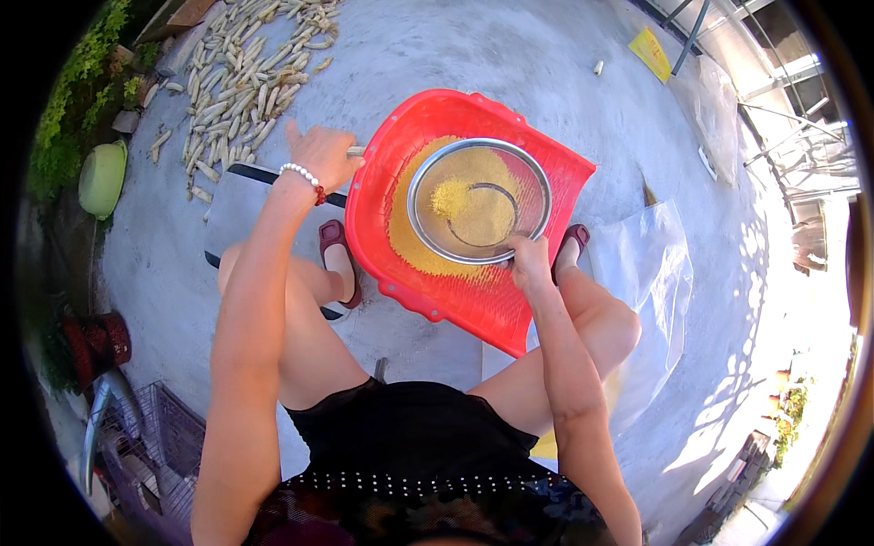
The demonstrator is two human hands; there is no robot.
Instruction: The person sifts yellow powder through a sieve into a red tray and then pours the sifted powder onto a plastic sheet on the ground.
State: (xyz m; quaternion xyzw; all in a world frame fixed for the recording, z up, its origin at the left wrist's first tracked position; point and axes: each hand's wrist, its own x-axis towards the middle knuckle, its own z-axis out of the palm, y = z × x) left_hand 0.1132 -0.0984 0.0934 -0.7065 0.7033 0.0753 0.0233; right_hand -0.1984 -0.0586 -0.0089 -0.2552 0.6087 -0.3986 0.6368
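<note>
Sieve [481, 202], round with a shiny metal rim, is being held over the broad red tray [371, 214] in front of the person; whether its underside is touching the tray, I cannot tell. A small heap of yellow meal [449, 197] is lying on its mesh, left of the middle. The right hand [528, 260] is gripping the rim at its lower right, fingers closed on the metal. The left hand [320, 153], with a beaded bracelet [301, 172] circling its wrist, is curling beside the tray's left edge; a small pale end is showing at its fingers, but I cannot tell what it is holding. More yellow meal [407, 238] is spreading inside the tray, beneath and around the sieve. Two dark red shoes [335, 235] are flanking the tray. Beyond the right knee, a clear plastic sheet [657, 264] is lying on the grey floor [728, 264]. Farther off, bare corn cobs [238, 91] are lying heaped at upper left, and a light green basin [102, 180] is leaning near the plants [77, 109].
</note>
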